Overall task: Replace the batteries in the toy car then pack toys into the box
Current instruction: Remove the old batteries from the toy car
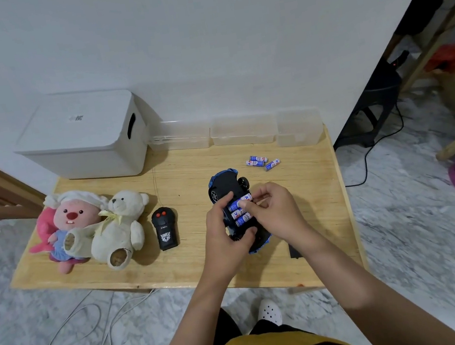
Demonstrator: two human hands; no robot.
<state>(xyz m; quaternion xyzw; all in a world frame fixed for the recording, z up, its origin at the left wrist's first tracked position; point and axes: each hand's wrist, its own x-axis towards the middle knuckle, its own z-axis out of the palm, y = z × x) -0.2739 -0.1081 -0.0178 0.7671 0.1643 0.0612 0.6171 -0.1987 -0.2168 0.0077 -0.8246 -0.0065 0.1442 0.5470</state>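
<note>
The toy car (231,198) lies upside down near the middle of the wooden table (192,260), its battery bay open with three blue-and-white batteries (239,213) side by side. The left hand (223,232) grips the car's black plastic underside, while the right hand (276,209) pinches the end of the top battery. This looks like the swap step; next, that battery needs seating or lifting out, I cannot tell which. Three more batteries (261,162) lie loose beyond the car. To the left sit a hard black remote (164,229), a soft cream teddy bear (119,227), a pink plush doll (67,225) and the smooth white lidded box (82,135).
</note>
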